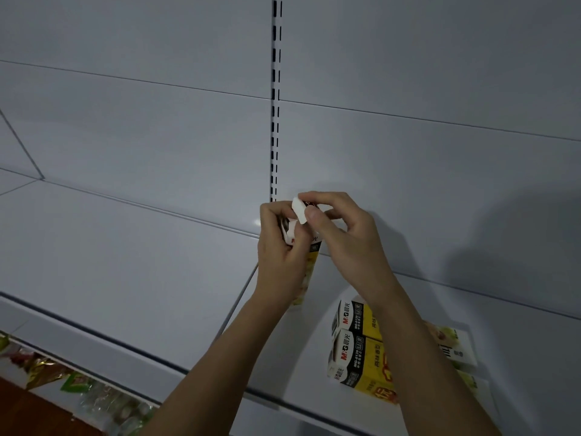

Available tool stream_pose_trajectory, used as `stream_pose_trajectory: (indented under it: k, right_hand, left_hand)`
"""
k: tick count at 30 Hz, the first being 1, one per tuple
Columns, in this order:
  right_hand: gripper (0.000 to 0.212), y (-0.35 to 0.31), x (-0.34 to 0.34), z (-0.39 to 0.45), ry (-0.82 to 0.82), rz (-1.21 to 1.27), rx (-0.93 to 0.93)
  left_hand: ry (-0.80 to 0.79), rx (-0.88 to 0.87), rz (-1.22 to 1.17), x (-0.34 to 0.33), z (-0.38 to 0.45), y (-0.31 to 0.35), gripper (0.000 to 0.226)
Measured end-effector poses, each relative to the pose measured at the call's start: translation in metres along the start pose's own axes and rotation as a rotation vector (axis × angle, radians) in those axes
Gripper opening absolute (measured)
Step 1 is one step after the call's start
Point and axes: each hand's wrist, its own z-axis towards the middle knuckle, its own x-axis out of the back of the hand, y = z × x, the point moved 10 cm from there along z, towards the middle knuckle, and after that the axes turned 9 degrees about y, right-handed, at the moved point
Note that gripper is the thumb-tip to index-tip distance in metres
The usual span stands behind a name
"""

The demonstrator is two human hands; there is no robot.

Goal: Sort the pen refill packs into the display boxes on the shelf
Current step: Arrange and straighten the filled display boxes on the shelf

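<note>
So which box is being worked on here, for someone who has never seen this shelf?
Start at the slotted upright in the white back panel and follow it down. At its foot both hands lift one yellow-and-white box above the shelf. Unlike the boxes lying flat at lower right, its white top flap is being opened.

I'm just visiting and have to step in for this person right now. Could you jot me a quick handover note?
Left hand: grips a yellow refill box, held upright above the shelf.
Right hand: pinches the box's white top flap, bent open.
Two more yellow-and-black refill boxes lie on the shelf at right, partly under the right forearm.
Done: box flap lifted.
Left: finish opening it, stand it on the shelf, sort the packs. No loose packs in view.
</note>
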Motion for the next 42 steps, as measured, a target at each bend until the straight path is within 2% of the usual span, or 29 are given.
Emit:
stream_pose_trajectory:
  k: [6,10,13,18,23,32,36,39,42]
  right_hand:
    - [0.022,-0.001,-0.007,0.002,-0.014,-0.014,0.027]
    - [0.016,-0.001,-0.01,0.0,-0.015,-0.05,0.049]
    - [0.018,0.003,-0.005,0.001,0.02,-0.055,0.015]
    - [0.014,0.005,0.011,0.002,0.069,-0.09,-0.071]
    - [0.017,0.016,0.036,0.005,0.11,-0.115,-0.176]
    - [0.016,0.027,0.071,-0.008,0.24,-0.087,-0.24]
    - [0.017,0.038,0.083,-0.017,0.374,-0.018,-0.231]
    - [0.008,0.031,0.078,-0.023,0.391,-0.076,-0.098]
    - [0.017,0.016,0.065,-0.028,0.383,-0.268,0.069]
  left_hand:
    - [-0.043,0.022,-0.052,0.002,-0.001,-0.004,0.027]
    - [-0.099,0.057,-0.108,-0.002,-0.003,-0.008,0.059]
    - [-0.155,0.053,0.004,-0.01,-0.002,-0.012,0.063]
    - [-0.244,-0.033,0.265,-0.027,-0.005,-0.011,0.093]
    - [-0.287,-0.11,0.409,-0.048,-0.013,-0.003,0.108]
    - [-0.285,-0.305,0.619,-0.081,-0.026,-0.001,0.109]
    - [-0.26,-0.332,0.613,-0.086,-0.027,0.0,0.095]
    - [-0.245,-0.375,0.622,-0.087,-0.026,0.002,0.076]
    - [-0.213,-0.339,0.608,-0.082,-0.023,-0.001,0.059]
